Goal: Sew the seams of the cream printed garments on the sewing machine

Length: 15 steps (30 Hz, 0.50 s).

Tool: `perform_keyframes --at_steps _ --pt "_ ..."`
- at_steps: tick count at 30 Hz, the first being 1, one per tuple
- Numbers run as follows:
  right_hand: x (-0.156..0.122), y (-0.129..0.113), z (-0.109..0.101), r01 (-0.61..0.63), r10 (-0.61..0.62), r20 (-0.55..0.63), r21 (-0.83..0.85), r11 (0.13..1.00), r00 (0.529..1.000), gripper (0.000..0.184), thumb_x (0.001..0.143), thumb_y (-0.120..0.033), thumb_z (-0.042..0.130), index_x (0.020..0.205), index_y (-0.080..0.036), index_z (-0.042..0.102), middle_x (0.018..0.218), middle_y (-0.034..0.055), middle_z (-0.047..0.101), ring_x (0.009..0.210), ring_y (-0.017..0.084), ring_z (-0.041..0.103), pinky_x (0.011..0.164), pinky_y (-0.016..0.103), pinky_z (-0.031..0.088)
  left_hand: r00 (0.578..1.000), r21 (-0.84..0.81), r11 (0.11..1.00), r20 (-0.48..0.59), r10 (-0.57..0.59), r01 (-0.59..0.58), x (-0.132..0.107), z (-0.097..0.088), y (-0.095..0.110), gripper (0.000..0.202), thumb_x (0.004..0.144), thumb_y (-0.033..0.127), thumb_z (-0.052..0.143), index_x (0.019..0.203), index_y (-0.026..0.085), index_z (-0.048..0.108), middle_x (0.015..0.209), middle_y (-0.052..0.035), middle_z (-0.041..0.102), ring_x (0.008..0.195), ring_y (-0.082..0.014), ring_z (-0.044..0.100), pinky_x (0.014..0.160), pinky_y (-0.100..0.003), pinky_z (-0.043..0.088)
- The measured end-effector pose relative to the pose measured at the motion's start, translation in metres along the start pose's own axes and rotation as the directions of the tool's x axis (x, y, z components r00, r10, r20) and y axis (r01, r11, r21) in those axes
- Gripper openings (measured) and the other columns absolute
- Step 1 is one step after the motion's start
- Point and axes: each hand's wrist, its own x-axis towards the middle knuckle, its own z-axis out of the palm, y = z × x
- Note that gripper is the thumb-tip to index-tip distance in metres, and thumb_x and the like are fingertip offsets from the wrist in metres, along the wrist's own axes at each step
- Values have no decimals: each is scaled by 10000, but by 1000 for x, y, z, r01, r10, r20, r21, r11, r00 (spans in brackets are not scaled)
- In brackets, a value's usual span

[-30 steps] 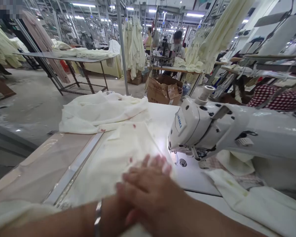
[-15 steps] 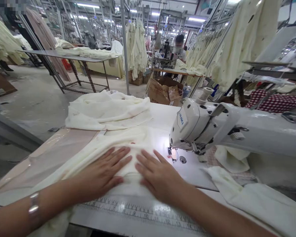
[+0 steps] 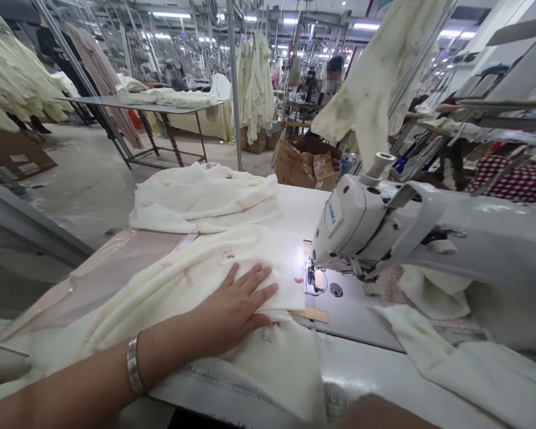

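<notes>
My left hand (image 3: 234, 307) lies flat with fingers spread on a cream fabric piece (image 3: 214, 244) with small reddish marks. The fabric covers the sewing table left of the machine and hangs towards the front edge. At the bottom edge my right hand (image 3: 379, 412) is blurred and mostly cut off, close to the fabric's lower corner; its fingers do not show. The white sewing machine (image 3: 366, 226) stands to the right, its lit needle area (image 3: 315, 279) just beyond the fabric's edge. A small tan strip (image 3: 315, 314) pokes out beside the fabric.
A folded cream garment (image 3: 201, 199) lies behind the fabric. More cream cloth (image 3: 469, 357) rests right of the machine. A printed ruler scale (image 3: 223, 384) runs along the front edge. Beyond stand a cardboard box (image 3: 301, 165), a metal-legged table (image 3: 147, 106), hanging garments (image 3: 255, 83) and a person (image 3: 335, 68).
My right hand has left the fabric and moved down to the bottom edge. The left hand has slid right. The fabric now lies flatter, reaches nearer the needle and drapes over the ruler.
</notes>
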Motion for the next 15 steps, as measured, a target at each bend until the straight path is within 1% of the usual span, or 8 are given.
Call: perform_keyframes --at_steps 3,5,7,8,10,12,14,15 --pt "-4 9 -1 -59 57 -61 -44 997 997 186 889 -308 465 982 -295 625 767 -4 633 692 169 578 605 276 380 997 -35 999 -77 -17 15 12 -9 7 298 911 392 444 1117 217 568 1272 -94 475 1183 -278 411 989 -504 282" --pt "3 16 2 -90 78 -103 -127 988 992 205 856 -221 505 1027 -291 595 743 -11 614 668 174 558 607 290 348 995 3 998 -71 70 -70 26 -14 13 170 856 337 543 888 196 632 1030 -64 567 947 -230 512 866 -416 385" --pt "12 25 6 -100 66 -154 -224 970 986 251 827 -217 553 1070 -279 567 738 -12 594 656 172 534 605 291 319 982 73 981 -47 183 -179 39 -17 18 149 841 263 544 738 168 596 821 -45 549 748 -187 492 686 -332 410" --pt "15 28 8 -104 56 -182 -263 959 982 267 824 -236 566 1089 -274 556 745 -7 585 654 169 521 605 290 306 973 106 972 -65 219 -212 43 -16 19 164 851 231 514 713 162 569 771 -41 526 696 -176 467 626 -310 392" --pt "17 35 10 -119 51 -226 -298 947 973 274 836 -280 566 1109 -271 540 747 -2 566 649 165 494 606 290 286 948 163 956 -169 270 -243 45 -14 22 163 865 188 459 724 159 534 754 -38 500 668 -173 433 583 -304 364" --pt "15 41 10 -126 50 -244 -304 944 969 180 853 -285 543 1030 -265 569 717 -7 539 649 162 471 611 293 268 903 224 928 -251 349 -296 40 -10 25 160 869 158 429 733 160 513 762 -33 486 664 -172 415 577 -313 352" --pt "11 48 7 -115 41 -241 -299 947 970 80 866 -271 520 877 -241 593 697 -7 519 666 162 461 623 300 260 872 272 886 -222 437 -375 32 -5 30 145 861 125 423 748 157 507 758 -27 475 654 -171 408 563 -317 347" --pt "8 51 6 -111 37 -243 -295 949 969 103 871 -274 510 824 -231 591 691 -6 513 669 162 457 631 302 259 870 278 875 -191 455 -396 29 -2 32 129 858 123 429 761 156 507 757 -25 472 654 -172 410 558 -319 350"
